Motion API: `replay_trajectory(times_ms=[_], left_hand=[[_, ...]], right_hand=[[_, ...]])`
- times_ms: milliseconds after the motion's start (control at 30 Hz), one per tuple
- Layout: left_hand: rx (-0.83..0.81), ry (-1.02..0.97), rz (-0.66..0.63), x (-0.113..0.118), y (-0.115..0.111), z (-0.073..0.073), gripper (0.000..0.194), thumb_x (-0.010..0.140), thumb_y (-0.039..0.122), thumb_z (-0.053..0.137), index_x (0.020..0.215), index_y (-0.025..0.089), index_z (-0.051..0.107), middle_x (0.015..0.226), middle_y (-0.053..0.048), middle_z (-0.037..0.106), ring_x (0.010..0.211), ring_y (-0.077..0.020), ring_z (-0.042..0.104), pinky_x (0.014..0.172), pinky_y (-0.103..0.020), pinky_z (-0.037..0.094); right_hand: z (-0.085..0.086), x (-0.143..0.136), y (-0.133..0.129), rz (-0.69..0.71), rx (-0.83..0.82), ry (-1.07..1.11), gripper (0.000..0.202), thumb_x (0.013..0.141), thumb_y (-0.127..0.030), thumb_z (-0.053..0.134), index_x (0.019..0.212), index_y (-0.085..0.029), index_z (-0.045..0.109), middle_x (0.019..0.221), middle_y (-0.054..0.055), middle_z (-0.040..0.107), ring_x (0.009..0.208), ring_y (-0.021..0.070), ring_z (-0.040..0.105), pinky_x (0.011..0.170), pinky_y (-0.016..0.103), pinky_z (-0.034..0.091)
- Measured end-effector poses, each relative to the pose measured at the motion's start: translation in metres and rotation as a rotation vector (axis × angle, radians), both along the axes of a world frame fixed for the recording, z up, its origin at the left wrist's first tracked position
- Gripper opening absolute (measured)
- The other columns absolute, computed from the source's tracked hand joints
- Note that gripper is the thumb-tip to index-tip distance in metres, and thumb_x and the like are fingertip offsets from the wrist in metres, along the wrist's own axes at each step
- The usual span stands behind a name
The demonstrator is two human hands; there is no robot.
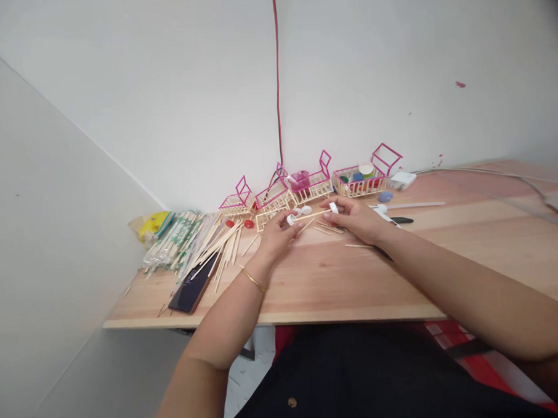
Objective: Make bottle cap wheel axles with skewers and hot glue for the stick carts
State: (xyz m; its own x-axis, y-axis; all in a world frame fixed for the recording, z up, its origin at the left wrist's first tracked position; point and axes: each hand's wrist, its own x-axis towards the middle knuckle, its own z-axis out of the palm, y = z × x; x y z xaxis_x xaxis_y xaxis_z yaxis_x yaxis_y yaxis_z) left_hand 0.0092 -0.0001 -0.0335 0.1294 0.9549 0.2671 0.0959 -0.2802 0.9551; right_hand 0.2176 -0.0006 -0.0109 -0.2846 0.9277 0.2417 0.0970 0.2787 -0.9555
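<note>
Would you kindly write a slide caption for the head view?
Left hand and right hand hold a stick with a white cap at each end, before pink-rimmed slatted baskets.

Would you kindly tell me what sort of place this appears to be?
It looks like a small craft workspace: loose thin sticks are heaped on a wooden table, and baskets with pink frames, seemingly built from similar sticks, stand near the wall.

White caps (333, 208), tan stick (313, 216), dark phone (188, 295)
</note>
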Motion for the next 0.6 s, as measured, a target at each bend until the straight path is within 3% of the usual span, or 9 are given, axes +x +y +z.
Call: replay_trajectory(times_ms=[367,600], left_hand=[[0.041,0.073,0.028,-0.0009,-0.0024,0.0025,0.04,0.07,0.028,0.068,0.107,0.014,0.061,0.074,0.0,0.056,0.053,-0.0065,0.048,0.052,-0.021,0.041],[0.073,0.162,0.016,-0.0008,-0.0061,0.0052,0.042,0.071,0.031,0.069,0.109,0.015,0.062,0.071,0.0,0.057,0.054,-0.0074,0.047,0.053,-0.021,0.038]], right_hand=[[-0.006,0.0049,0.0055,0.043,0.057,-0.203,0.033,0.072,-0.048,0.066,0.092,-0.022,0.063,0.067,-0.002,0.061,0.065,0.015,0.054,0.065,0.029,0.042],[-0.0053,0.0012,0.0036,0.185,0.102,-0.334,0.036,0.071,-0.048,0.066,0.091,-0.019,0.067,0.083,0.003,0.065,0.078,0.0179,0.058,0.071,0.03,0.044]])
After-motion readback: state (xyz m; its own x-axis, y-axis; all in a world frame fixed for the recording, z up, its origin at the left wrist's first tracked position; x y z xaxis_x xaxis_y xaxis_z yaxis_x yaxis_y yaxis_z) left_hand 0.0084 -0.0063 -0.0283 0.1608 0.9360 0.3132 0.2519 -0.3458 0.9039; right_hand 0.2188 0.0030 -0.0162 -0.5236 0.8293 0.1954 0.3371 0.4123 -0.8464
